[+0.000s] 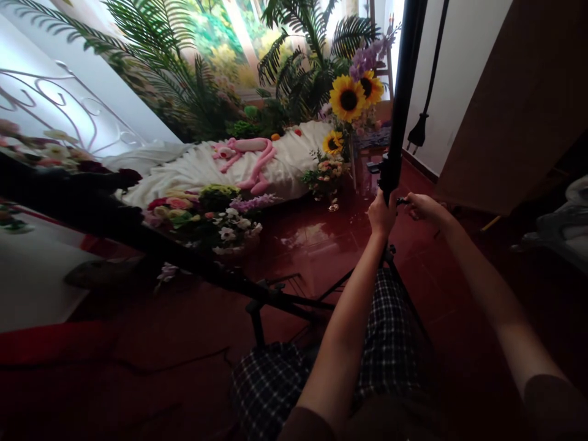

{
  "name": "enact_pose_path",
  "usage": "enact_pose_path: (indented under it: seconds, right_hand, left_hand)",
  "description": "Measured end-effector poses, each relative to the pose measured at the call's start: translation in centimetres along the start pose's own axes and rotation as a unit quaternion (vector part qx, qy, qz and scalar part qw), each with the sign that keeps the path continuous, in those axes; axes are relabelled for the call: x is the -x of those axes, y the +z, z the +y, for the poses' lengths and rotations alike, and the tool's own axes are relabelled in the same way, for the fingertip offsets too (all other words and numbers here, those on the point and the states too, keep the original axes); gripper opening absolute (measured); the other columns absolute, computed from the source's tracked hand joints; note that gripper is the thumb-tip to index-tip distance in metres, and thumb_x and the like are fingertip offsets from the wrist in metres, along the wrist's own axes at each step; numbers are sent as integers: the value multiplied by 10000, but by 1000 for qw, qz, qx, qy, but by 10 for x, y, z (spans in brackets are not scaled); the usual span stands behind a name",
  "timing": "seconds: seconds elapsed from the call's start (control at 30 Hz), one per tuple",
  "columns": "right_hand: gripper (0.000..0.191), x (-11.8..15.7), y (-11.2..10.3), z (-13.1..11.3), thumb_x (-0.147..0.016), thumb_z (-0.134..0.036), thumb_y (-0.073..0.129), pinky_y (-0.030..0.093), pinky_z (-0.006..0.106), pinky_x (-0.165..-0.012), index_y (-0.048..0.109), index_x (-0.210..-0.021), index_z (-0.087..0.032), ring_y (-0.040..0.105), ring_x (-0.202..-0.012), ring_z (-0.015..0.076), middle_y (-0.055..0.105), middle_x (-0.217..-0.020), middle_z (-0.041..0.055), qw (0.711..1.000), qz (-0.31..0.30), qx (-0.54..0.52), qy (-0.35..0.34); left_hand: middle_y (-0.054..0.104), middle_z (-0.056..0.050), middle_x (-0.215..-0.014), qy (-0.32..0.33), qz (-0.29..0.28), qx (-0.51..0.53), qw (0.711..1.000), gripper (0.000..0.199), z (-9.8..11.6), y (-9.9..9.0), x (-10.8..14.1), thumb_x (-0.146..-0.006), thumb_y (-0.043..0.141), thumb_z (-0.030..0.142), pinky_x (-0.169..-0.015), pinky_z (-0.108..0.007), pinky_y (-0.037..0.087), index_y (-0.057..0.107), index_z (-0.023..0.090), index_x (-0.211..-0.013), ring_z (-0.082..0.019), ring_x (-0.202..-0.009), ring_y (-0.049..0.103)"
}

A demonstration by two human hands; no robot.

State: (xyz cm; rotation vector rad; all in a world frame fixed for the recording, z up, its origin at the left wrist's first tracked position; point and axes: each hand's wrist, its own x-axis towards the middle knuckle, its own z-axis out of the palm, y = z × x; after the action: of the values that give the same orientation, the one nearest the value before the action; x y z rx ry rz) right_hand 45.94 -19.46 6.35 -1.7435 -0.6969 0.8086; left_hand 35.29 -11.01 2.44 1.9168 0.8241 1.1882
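A black light stand [404, 92] rises in front of me, its tripod legs spread low on the floor by my knees. My left hand [382, 214] is wrapped around its pole, just under a dark clamp collar. To the right of the pole, my right hand [423, 208] pinches a small black knob [403, 201] that sticks out from the stand's side. A black power plug [418, 131] dangles on its cord beyond the pole, touched by neither hand.
Another black stand [184, 257] slants across the left side. Behind lies a white-draped platform [294, 153] with a pink plush toy [257, 147], artificial flowers [229, 226], sunflowers [348, 98] and palm fronds [151, 30]. A cable [151, 369] runs over the red tiled floor [312, 251].
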Motion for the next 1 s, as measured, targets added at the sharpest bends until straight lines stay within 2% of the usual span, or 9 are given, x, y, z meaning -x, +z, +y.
enact_pose_path:
  seconds: [0.07,0.13,0.2,0.27,0.43,0.6,0.8,0.87,1.0]
  right_hand:
    - [185,0,-1,1,-846,-336,666,417,206,-515,560,-866,-185,561,-587,106,660,-748,31,996,45,22,-78]
    - [269,1,3,-3,-804,-359,709,502,250,-667,560,-955,-194,636,-780,142,684,-915,47,973,100,24,-206]
    - [382,3,12,-13,-801,-429,708,520,320,-844,546,-1066,-207,649,-971,177,674,-1060,55,937,121,30,-326]
    - [485,5,26,-24,-789,-478,714,492,376,-953,518,-1146,-214,627,-1086,208,652,-1140,61,910,112,64,-394]
    - [553,6,59,-39,-763,-422,752,521,390,-851,452,-1189,-236,629,-903,215,627,-999,32,910,152,141,-359]
    - [523,2,67,-41,-786,-443,739,525,337,-732,424,-1150,-238,610,-760,185,609,-895,15,903,205,155,-344]
    - [477,2,64,-81,-823,-435,670,547,363,-748,390,-1179,-288,660,-812,221,648,-915,9,891,232,141,-364]
    - [465,3,60,-103,-815,-440,652,559,386,-747,379,-1171,-318,664,-799,235,649,-920,7,881,236,146,-382]
    - [523,4,48,-134,-788,-438,635,550,428,-912,350,-1212,-329,646,-992,262,629,-1099,63,853,224,157,-445]
  left_hand:
    - [758,-101,-928,-2,4,5,1000,317,0,0,0,-953,553,428,-748,-310,487,679,233,-1170,-215,-810,700]
    - [758,-108,-934,-4,6,7,1000,325,0,1,0,-949,557,427,-751,-317,493,676,231,-1180,-219,-809,701]
    - [757,-118,-936,-4,4,8,1000,342,-2,2,1,-949,556,422,-757,-322,501,666,220,-1202,-223,-810,704]
    - [755,-115,-904,-8,-1,9,1000,375,-5,4,0,-948,554,394,-762,-320,511,630,203,-1261,-225,-815,709]
    - [758,-110,-890,-44,3,3,999,526,-9,10,-1,-918,557,240,-770,-326,521,452,158,-1428,-242,-852,719]
    - [757,-145,-983,-49,12,21,998,455,-8,10,1,-940,541,266,-781,-341,514,460,172,-1378,-250,-880,725]
    - [748,-98,-1027,29,16,49,998,508,-10,6,6,-960,519,467,-720,-313,516,390,225,-1387,-218,-841,724]
    - [746,-92,-991,30,23,41,998,480,-9,7,6,-973,484,496,-691,-306,507,423,214,-1356,-212,-808,722]
    - [736,-106,-929,33,28,6,999,446,-10,10,4,-979,454,523,-649,-294,478,554,185,-1252,-201,-760,703]
